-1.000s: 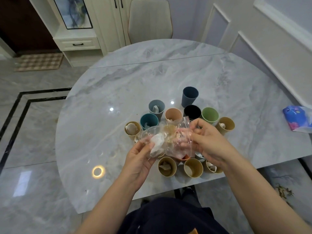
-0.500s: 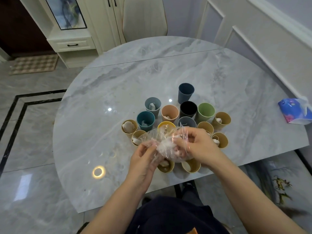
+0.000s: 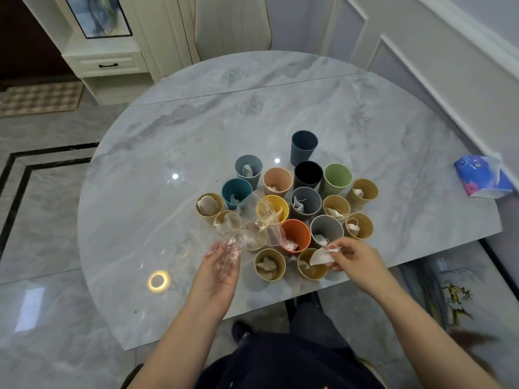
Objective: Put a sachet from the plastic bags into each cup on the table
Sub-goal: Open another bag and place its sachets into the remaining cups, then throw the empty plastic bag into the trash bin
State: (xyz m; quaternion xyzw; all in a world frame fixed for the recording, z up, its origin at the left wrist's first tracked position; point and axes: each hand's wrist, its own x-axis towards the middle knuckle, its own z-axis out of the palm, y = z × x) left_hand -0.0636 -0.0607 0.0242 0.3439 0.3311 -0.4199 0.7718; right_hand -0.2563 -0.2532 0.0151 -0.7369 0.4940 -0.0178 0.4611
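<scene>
Nearest the camera, low in the frame, the right hand pinches a white sachet between its fingers, holding it just above the tan cup at the desk's near edge. The left hand grips the neck of a clear plastic bag, whose crumpled body fans out over the cups toward the centre of the frame.

The sachet looks light, soft and limp, likely to flop from any corner; a gentle pinch at its top edge should be enough, and a short drop into the cup would suit it. The bag is thin, slick film that will crumple and slide unless bunched firmly.

Beyond, most of the clustered cups already hold a sachet; the black cup, green cup and dark blue cup appear empty.

The desk is glossy grey marble with lamp glare. A tissue pack lies at the right edge, a chair and white cabinet stand at the top.
</scene>
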